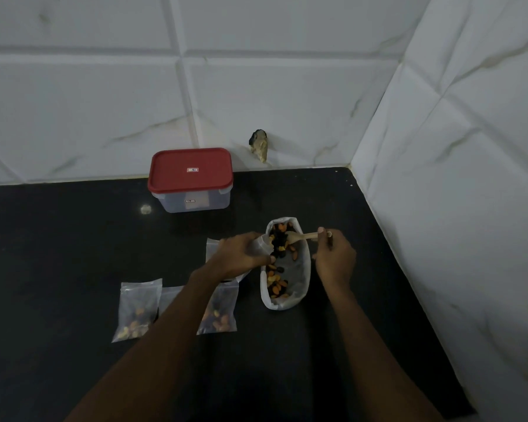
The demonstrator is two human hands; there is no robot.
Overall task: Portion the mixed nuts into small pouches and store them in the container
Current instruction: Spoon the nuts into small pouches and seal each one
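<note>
Where the black surface [73, 254] lies bare at the near left, two filled pouches [137, 309] flank the left forearm [171, 327]. Beyond, the left hand [241, 257] has its grip closed round one pouch [261, 243] against the nut bag [284, 304], whose long axis runs near-to-far. The right hand [334, 260] has its grip pinching one spoon [299, 237], bowl pointing left. One lidded container [190, 181] stands against the wall [256, 86].
</note>
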